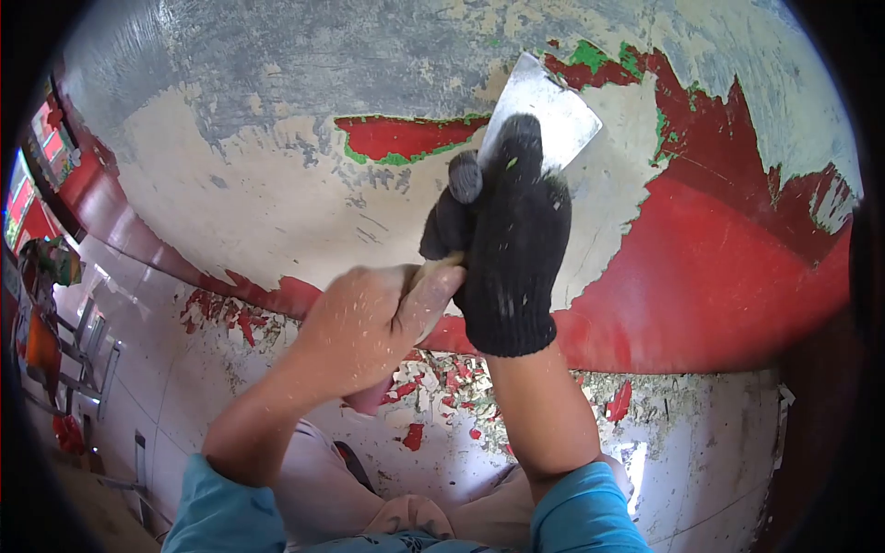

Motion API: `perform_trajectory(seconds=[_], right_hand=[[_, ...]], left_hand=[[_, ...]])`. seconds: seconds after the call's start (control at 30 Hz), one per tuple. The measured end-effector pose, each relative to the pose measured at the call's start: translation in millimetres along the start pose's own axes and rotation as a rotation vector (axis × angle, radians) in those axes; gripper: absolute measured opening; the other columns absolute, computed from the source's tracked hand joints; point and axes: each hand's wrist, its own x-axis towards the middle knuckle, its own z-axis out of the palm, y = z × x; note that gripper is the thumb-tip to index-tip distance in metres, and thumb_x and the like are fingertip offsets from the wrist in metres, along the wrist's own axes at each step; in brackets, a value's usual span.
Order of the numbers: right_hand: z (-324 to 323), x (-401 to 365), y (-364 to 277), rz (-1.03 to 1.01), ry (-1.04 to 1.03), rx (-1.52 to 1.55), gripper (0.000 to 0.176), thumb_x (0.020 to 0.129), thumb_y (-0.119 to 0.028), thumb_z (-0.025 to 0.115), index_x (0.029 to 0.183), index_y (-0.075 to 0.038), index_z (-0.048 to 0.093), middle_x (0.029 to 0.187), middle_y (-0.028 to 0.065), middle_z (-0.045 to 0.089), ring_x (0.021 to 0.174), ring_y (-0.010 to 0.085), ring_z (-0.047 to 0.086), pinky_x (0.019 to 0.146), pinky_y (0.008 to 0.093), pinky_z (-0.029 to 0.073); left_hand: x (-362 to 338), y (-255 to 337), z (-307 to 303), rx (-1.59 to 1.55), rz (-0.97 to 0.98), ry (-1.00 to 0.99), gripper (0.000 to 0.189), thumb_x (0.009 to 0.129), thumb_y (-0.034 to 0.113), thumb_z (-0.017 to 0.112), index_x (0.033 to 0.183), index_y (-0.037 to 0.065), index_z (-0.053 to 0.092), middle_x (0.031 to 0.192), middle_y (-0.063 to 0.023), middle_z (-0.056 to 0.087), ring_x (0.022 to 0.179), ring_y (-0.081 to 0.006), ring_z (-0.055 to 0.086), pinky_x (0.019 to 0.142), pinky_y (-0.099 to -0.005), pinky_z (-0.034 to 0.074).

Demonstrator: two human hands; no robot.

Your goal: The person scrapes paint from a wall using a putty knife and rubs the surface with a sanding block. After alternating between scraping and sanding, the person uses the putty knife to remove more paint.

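Observation:
A scraper with a wide, flat metal blade (567, 120) points up and away from me against a large curved painted surface (277, 212). My right hand (516, 244), in a black knitted glove, is closed round the scraper, with fingers lying along the base of the blade. Bare and closed, my left hand (369, 313) grips the lower end of the scraper's handle, just left of the glove. Most of the handle is hidden by both hands. Around the blade, the surface shows cream and grey areas, with red paint patches (406, 138) edged in green.
Smooth red paint (710, 267) covers the surface's lower right. Red and cream paint flakes (452, 387) litter the pale tiled floor (166, 369) beneath it. A metal-framed rack or ladder (88, 355) with cloth-like items stands at the left. My legs are below my hands.

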Motion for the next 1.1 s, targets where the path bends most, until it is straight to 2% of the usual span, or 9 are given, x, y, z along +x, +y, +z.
perform_trajectory(seconds=[0.27, 0.33, 0.37, 0.4, 0.47, 0.57, 0.7, 0.9, 1.1], right_hand=[[4, -1, 11, -0.018, -0.019, 0.039, 0.037, 0.095, -0.043, 0.044, 0.081, -0.009, 0.048, 0.057, 0.0038, 0.047, 0.041, 0.0157, 0.044, 0.039, 0.0316, 0.037], [6, 6, 9, -0.199, -0.035, -0.048, 0.039, 0.095, -0.044, 0.043, 0.085, -0.007, 0.051, 0.058, 0.0046, 0.049, 0.045, 0.0156, 0.047, 0.042, 0.0307, 0.039], [3, 14, 1, -0.366, -0.16, -0.012, 0.041, 0.095, -0.045, 0.043, 0.086, -0.006, 0.053, 0.057, 0.0052, 0.05, 0.048, 0.0152, 0.049, 0.044, 0.0298, 0.04], [3, 21, -2, -0.495, -0.117, -0.199, 0.042, 0.095, -0.046, 0.043, 0.082, -0.007, 0.053, 0.056, 0.0054, 0.049, 0.048, 0.0146, 0.05, 0.045, 0.0301, 0.04], [10, 15, -17, -0.233, -0.09, 0.094, 0.047, 0.095, -0.048, 0.042, 0.077, -0.006, 0.054, 0.052, 0.005, 0.047, 0.047, 0.0149, 0.05, 0.045, 0.0298, 0.04], [-2, -7, 0, -0.106, 0.044, -0.119, 0.049, 0.095, -0.048, 0.042, 0.072, -0.006, 0.052, 0.049, 0.0038, 0.044, 0.041, 0.0162, 0.046, 0.042, 0.0294, 0.039], [-22, -9, 28, 0.126, 0.076, 0.076, 0.043, 0.094, -0.044, 0.046, 0.076, -0.006, 0.053, 0.057, 0.0055, 0.051, 0.042, 0.0169, 0.048, 0.042, 0.029, 0.04], [-36, -16, 30, 0.005, 0.029, -0.041, 0.038, 0.095, -0.038, 0.046, 0.077, -0.005, 0.05, 0.061, 0.0037, 0.052, 0.048, 0.0117, 0.051, 0.042, 0.0246, 0.039], [-45, -21, 37, 0.053, -0.03, -0.008, 0.035, 0.095, -0.035, 0.048, 0.081, -0.004, 0.051, 0.062, 0.0045, 0.054, 0.048, 0.0116, 0.051, 0.043, 0.0245, 0.039]], left_hand=[[-7, 1, -12, 0.086, 0.035, 0.048, 0.048, 0.096, 0.041, 0.041, 0.08, 0.0, 0.061, 0.06, -0.02, 0.055, 0.061, -0.0382, 0.058, 0.059, -0.0439, 0.043], [4, 10, -24, 0.147, -0.066, -0.06, 0.047, 0.096, 0.039, 0.04, 0.083, -0.001, 0.06, 0.061, -0.0209, 0.054, 0.06, -0.038, 0.057, 0.058, -0.0449, 0.041], [13, -10, -22, 0.469, 0.489, 0.175, 0.045, 0.096, 0.038, 0.041, 0.086, -0.001, 0.059, 0.062, -0.0227, 0.053, 0.06, -0.0378, 0.056, 0.057, -0.0469, 0.04], [15, -2, -26, 0.474, 0.482, 0.17, 0.045, 0.096, 0.038, 0.041, 0.086, -0.001, 0.059, 0.062, -0.0227, 0.053, 0.06, -0.0378, 0.056, 0.057, -0.0469, 0.04], [20, 23, -32, 0.24, 0.14, -0.02, 0.042, 0.096, 0.036, 0.042, 0.089, -0.001, 0.059, 0.063, -0.0235, 0.053, 0.06, -0.0388, 0.056, 0.058, -0.0488, 0.039], [-3, 4, -10, 0.107, 0.058, -0.039, 0.042, 0.095, 0.036, 0.044, 0.087, -0.001, 0.061, 0.066, -0.0225, 0.057, 0.064, -0.0404, 0.057, 0.06, -0.0462, 0.042], [-16, -17, 17, 0.077, -0.132, -0.016, 0.044, 0.094, 0.039, 0.045, 0.084, 0.0, 0.061, 0.067, -0.0217, 0.059, 0.064, -0.0398, 0.059, 0.06, -0.0425, 0.044], [-16, -19, 31, -0.006, -0.122, -0.043, 0.05, 0.095, 0.042, 0.042, 0.079, -0.002, 0.06, 0.057, -0.0186, 0.055, 0.055, -0.0355, 0.057, 0.056, -0.0418, 0.043], [-14, -29, 40, -0.102, -0.093, -0.039, 0.052, 0.096, 0.042, 0.04, 0.075, -0.003, 0.059, 0.054, -0.0167, 0.053, 0.051, -0.0318, 0.055, 0.054, -0.0392, 0.043]])
